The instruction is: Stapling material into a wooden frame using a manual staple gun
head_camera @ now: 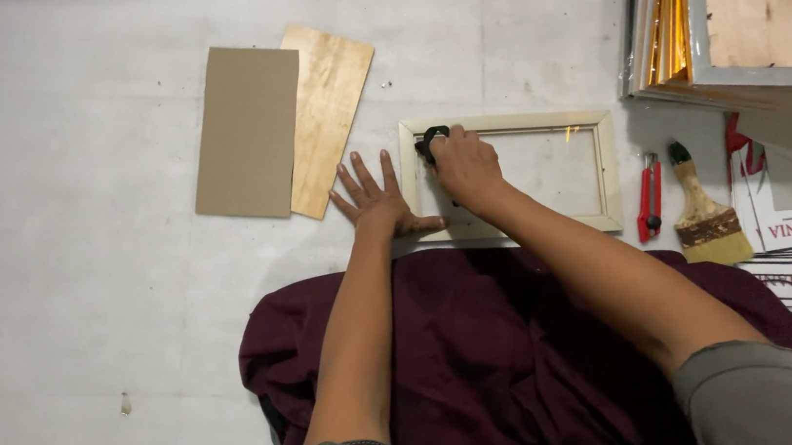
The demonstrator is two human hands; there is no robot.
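Two hands on a pale wooden frame [606, 166] lying flat on the grey floor [79, 285].

Left hand [376, 200] lies flat, fingers spread, thumb pinning the frame's left rail; right hand [465, 168] has its fingers clamped on a small black tool [429, 141] at the frame's top-left corner. Cardboard sheet [247, 130] and plywood panel [332, 97] lie left; red cutter [647, 198] and paintbrush [704, 215] right.

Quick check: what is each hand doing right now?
Left hand: open, flat, pressing beside the wooden frame.
Right hand: closed on a small black tool.
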